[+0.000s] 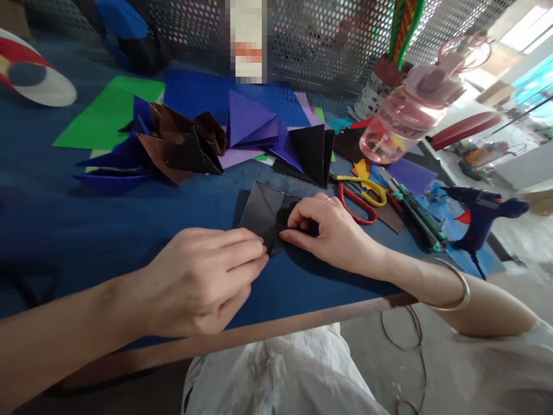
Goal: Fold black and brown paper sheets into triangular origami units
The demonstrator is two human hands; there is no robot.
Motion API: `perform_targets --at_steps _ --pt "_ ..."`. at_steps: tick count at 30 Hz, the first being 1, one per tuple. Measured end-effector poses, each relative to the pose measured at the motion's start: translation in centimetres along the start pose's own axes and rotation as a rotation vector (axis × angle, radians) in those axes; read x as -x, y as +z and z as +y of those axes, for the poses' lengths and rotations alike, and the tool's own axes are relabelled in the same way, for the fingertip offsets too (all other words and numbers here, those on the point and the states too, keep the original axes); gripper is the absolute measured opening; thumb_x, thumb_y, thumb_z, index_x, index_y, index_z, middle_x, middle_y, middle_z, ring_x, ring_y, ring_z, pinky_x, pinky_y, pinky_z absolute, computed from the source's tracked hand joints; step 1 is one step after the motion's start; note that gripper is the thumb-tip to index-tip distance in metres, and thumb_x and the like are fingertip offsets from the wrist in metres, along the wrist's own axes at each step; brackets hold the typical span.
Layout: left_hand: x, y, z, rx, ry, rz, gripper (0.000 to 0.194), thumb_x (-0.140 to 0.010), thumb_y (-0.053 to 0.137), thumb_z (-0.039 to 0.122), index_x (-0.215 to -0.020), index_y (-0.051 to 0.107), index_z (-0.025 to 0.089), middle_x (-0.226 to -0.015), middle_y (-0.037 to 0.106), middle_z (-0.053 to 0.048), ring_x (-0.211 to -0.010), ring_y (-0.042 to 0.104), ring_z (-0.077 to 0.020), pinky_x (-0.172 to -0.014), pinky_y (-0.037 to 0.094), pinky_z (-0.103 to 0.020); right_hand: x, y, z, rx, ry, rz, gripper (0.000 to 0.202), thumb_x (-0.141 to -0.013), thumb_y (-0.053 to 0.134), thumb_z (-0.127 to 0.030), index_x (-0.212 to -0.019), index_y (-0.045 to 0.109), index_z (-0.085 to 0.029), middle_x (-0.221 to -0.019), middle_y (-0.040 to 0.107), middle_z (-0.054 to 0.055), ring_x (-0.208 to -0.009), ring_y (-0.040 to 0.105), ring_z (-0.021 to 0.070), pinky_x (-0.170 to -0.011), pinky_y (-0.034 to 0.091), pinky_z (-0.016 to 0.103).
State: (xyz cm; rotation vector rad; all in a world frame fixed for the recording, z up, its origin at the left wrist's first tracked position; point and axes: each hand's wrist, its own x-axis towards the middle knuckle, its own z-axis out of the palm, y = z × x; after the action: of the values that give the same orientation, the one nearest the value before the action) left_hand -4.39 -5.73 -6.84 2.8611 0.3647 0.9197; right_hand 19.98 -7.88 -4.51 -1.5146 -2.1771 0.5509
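A creased sheet of black paper [260, 210] lies on the blue tabletop near its front edge. The fingertips of my left hand [216, 271] press together on its lower left side; whether they pinch the paper or only hold it down, I cannot tell. My right hand [332, 230] pinches the paper's right part between thumb and curled forefinger. Behind it sit folded black paper pieces [309, 153], folded purple paper [248, 121] and a cluster of brown and blue folded paper [166, 155].
To the right lie scissors [358, 213] with red and yellow handles, a green utility knife [417, 216] and a blue glue gun [484, 213]. A pink water bottle [401, 115] stands behind them. Green paper [103, 112] lies at the back left, before a perforated metal panel [311, 46].
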Motion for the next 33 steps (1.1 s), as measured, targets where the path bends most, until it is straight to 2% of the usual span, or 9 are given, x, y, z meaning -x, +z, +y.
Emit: perform_targets --at_steps 3,8,13,20,24,27,33 --pt "-0.4 -0.2 -0.1 -0.031 0.105 -0.002 0.028 -0.085 0.055 0.005 -0.107 0.068 0.016 -0.101 0.076 -0.006 -0.094 0.073 -0.021 -0.072 0.063 -0.031 0.0 0.0 -0.1 0.018 -0.012 -0.011 0.019 -0.087 0.077 -0.026 -0.078 0.063 -0.018 -0.076 0.065 -0.001 -0.081 0.054 0.0154 -0.076 0.036 0.031" --pt "-0.3 -0.1 0.1 -0.047 0.052 0.011 0.03 -0.085 0.054 0.005 -0.11 0.067 0.017 -0.106 0.076 -0.006 -0.091 0.074 -0.0201 -0.07 0.062 -0.031 0.0 0.0 0.0 0.032 -0.022 -0.012 0.018 -0.087 0.077 -0.027 -0.079 0.063 -0.018 -0.078 0.065 -0.001 -0.08 0.053 0.0146 -0.075 0.033 0.03" --pt "-0.5 0.1 0.5 -0.062 -0.008 -0.025 0.037 -0.091 0.053 0.01 -0.124 0.066 0.02 -0.122 0.075 -0.004 -0.103 0.073 -0.021 -0.079 0.061 -0.033 0.0 0.0 0.1 0.057 -0.033 -0.013 0.017 -0.089 0.076 -0.03 -0.082 0.065 -0.018 -0.08 0.066 -0.002 -0.081 0.053 0.0142 -0.075 0.031 0.03" --pt "-1.2 0.1 0.6 -0.058 0.037 -0.041 0.025 -0.093 0.057 0.011 -0.115 0.069 0.016 -0.109 0.077 -0.005 -0.098 0.072 -0.0198 -0.074 0.06 -0.03 0.2 0.1 0.4 0.044 -0.043 0.009 0.019 -0.088 0.077 -0.032 -0.086 0.064 -0.018 -0.079 0.064 -0.001 -0.081 0.054 0.015 -0.075 0.032 0.03" --pt "-1.3 0.1 1.0 -0.043 0.009 -0.061 0.023 -0.092 0.057 0.012 -0.109 0.073 0.014 -0.104 0.077 -0.007 -0.095 0.072 -0.0214 -0.07 0.061 -0.03 0.2 0.2 0.6 0.085 -0.009 0.052 0.029 -0.083 0.081 -0.041 -0.093 0.064 -0.02 -0.081 0.062 -0.001 -0.086 0.055 0.0177 -0.077 0.033 0.031" --pt "-1.2 0.2 1.2 -0.004 -0.03 -0.074 0.026 -0.09 0.058 0.012 -0.111 0.073 0.014 -0.106 0.077 -0.008 -0.098 0.071 -0.0227 -0.073 0.062 -0.032 0.1 0.2 1.0 0.115 0.009 0.058 0.035 -0.082 0.081 -0.047 -0.096 0.063 -0.02 -0.084 0.061 0.0 -0.088 0.055 0.0195 -0.078 0.033 0.032" --pt "-0.9 0.0 1.3 0.04 -0.059 -0.098 0.025 -0.092 0.057 0.012 -0.113 0.072 0.013 -0.113 0.076 -0.009 -0.104 0.07 -0.0229 -0.08 0.062 -0.032 0.0 -0.5 2.0 0.109 -0.023 0.037 0.027 -0.086 0.079 -0.038 -0.1 0.063 -0.02 -0.085 0.062 0.001 -0.088 0.055 0.0199 -0.078 0.037 0.032"
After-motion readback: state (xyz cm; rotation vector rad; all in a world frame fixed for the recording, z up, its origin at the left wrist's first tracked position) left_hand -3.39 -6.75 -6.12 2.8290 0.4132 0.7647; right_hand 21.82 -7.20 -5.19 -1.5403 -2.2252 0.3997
